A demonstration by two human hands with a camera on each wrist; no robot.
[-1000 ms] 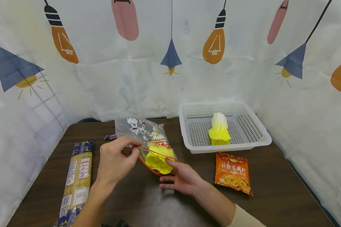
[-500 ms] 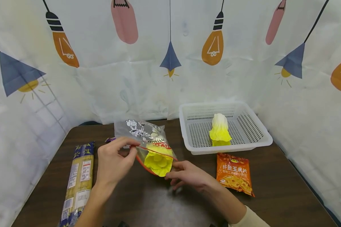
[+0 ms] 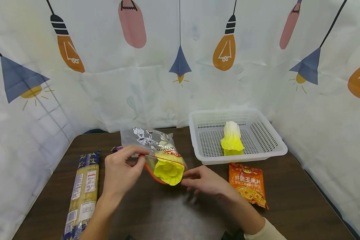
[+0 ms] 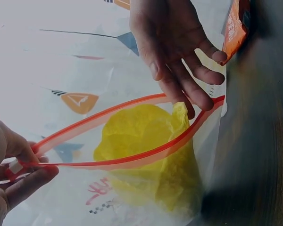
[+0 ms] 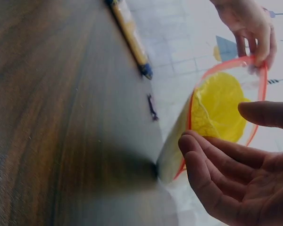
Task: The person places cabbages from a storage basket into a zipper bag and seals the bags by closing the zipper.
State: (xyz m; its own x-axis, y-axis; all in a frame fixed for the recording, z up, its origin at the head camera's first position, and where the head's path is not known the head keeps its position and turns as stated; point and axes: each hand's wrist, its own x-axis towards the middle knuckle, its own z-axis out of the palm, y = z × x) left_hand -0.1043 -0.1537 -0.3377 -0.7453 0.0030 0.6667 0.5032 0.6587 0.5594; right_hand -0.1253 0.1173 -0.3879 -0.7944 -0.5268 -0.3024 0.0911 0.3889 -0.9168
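My left hand [image 3: 123, 170] pinches the red zip edge of a clear zip bag [image 3: 145, 140] at one corner, by the white slider. The mouth gapes as a long red-rimmed loop. Inside lies a yellow napa cabbage [image 3: 169, 170], its ruffled leaf end facing the opening and its base deeper in the printed bag. Beside the opposite end of the mouth is my right hand [image 3: 208, 180]. Its fingers [image 4: 188, 87] extend loosely to the red rim and the cabbage's leaf edge. In the right wrist view, the thumb [image 5: 264, 114] stands apart from the fingers, with no grip visible.
A white perforated basket [image 3: 199, 156] at the back right holds another white-and-yellow napa cabbage [image 3: 232, 136]. In front of it lies an orange snack bag [image 3: 247, 185]. A long noodle pack [image 3: 82, 193] is at the left, and a small purple wrapper [image 3: 116, 149] lies behind my left hand.
My right hand has turned from palm-up at the cabbage to back-up and shifted right along the bag's mouth. The cabbage's leaf end has turned more toward me. My left hand keeps its pinch.
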